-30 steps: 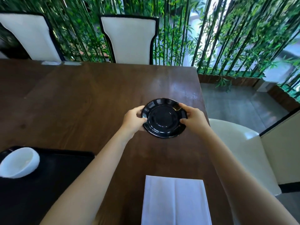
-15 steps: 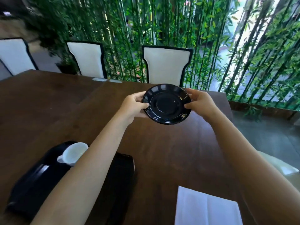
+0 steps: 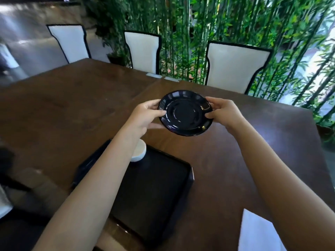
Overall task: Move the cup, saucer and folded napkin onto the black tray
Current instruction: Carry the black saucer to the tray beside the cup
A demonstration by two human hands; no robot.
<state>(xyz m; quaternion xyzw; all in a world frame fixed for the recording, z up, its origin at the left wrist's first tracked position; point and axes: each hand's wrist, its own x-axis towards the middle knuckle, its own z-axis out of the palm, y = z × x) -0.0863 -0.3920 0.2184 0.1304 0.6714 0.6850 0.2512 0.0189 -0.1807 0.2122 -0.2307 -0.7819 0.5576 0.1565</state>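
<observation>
Both hands hold a glossy black saucer [image 3: 184, 113] in the air above the wooden table [image 3: 72, 105]. My left hand [image 3: 145, 115] grips its left rim, my right hand [image 3: 224, 111] its right rim. The black tray [image 3: 155, 183] lies on the table below and nearer to me, under my left forearm. A white cup [image 3: 139, 151] stands at the tray's far corner, partly hidden by that forearm. The folded white napkin [image 3: 257, 232] lies on the table at the lower right, partly behind my right forearm.
Three white chairs with black trim [image 3: 233, 67] stand along the table's far side, with bamboo plants [image 3: 199, 24] behind them. The table's right edge [image 3: 320, 151] drops to the floor. Two small white cards [image 3: 154, 75] lie at the far edge.
The saucer, held by both hands, has moved left toward the tray. The view has swung left, so the tray now lies in the centre and the napkin at the lower right corner.
</observation>
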